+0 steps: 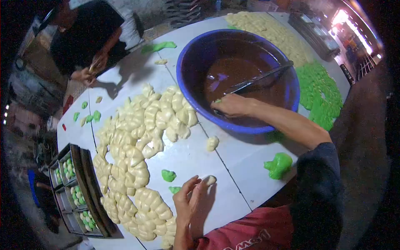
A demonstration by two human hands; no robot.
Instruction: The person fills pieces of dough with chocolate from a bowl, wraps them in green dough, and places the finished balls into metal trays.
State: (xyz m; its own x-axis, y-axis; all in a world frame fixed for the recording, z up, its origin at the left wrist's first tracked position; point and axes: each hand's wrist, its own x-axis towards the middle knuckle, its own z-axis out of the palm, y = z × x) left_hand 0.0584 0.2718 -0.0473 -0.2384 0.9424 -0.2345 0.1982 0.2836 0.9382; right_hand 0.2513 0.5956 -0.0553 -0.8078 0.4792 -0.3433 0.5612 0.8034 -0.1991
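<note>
1. Big round blue plastic tub (pixel 182 75): right grip (pixel 234 105) is inside, fingertips hidden, no clue what it's got.
2. Left grip (pixel 187 201): half-curled, can't tell if pinching.
3. Small oval cream dough lump (pixel 211 180): right at left fingertips, long axis pointing away, left grip way nearer.

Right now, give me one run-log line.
left hand: at cream piece | right hand: in tub, by green bit | tool: leaning on tub rim | pans: left, green-and-cream pieces inside
</note>
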